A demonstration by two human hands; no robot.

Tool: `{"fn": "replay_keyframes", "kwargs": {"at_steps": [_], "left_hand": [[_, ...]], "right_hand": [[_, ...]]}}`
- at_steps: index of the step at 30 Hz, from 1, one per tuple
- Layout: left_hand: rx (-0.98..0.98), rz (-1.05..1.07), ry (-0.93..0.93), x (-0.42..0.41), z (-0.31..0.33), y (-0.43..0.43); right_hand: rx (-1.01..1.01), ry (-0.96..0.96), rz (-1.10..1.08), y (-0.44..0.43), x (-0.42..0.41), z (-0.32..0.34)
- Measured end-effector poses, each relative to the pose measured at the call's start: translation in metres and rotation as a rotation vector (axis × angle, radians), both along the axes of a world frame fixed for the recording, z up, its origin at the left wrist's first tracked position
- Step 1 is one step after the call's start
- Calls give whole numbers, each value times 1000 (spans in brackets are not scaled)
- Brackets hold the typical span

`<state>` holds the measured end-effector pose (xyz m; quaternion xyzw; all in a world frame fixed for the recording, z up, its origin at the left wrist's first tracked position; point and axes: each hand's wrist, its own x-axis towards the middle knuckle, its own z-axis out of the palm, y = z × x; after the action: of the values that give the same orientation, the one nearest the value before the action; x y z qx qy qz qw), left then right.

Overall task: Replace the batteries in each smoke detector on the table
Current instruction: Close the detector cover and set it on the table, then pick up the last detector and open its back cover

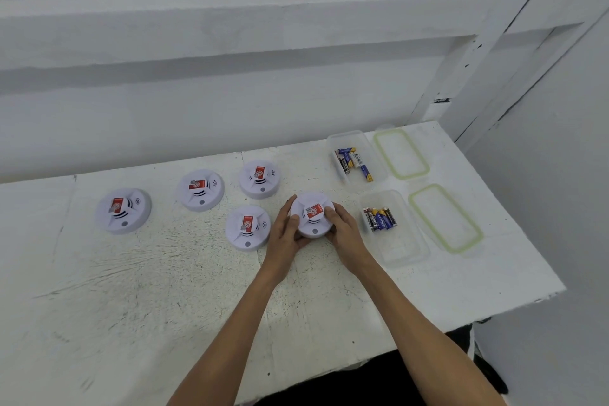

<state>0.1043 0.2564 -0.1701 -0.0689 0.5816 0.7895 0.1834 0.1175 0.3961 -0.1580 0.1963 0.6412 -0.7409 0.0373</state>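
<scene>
Several round white smoke detectors with red labels lie face up on the white table (164,290). My left hand (286,234) and my right hand (342,231) grip one detector (312,212) from either side, fingers curled round its rim. Another detector (247,227) sits just left of my left hand. Further ones lie at the back (260,179), at the back left (200,189) and at the far left (123,211). Two clear tubs hold batteries: the far tub (357,158) and the near tub (392,227), right of my right hand.
Two clear lids with green seals lie right of the tubs, the far lid (400,153) and the near lid (445,217). The table's right edge runs close past the lids. A white wall rises behind the table.
</scene>
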Motion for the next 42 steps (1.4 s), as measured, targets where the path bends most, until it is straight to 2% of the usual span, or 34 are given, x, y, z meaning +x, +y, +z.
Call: {"fn": "replay_keyframes", "kwargs": {"at_steps": [9, 19, 22, 24, 28, 34, 37, 42], "left_hand": [[-8, 55, 5, -1, 15, -14], [-42, 197, 77, -2, 53, -86], [-93, 259, 103, 4, 55, -117], [-169, 240, 160, 13, 56, -141], [-531, 191, 232, 31, 41, -194], [-795, 266, 319, 49, 30, -227], [-968, 278, 347, 48, 17, -237], [-1061, 249, 276, 41, -4, -244]], "right_hand": [[99, 11, 21, -19, -3, 20], [267, 54, 111, -85, -21, 55], [308, 49, 216, -112, -23, 65], [309, 58, 310, -134, -23, 66], [424, 120, 459, -180, -25, 49], [561, 150, 631, -219, -17, 18], [629, 176, 652, -222, -16, 12], [684, 234, 621, -222, -15, 8]]}}
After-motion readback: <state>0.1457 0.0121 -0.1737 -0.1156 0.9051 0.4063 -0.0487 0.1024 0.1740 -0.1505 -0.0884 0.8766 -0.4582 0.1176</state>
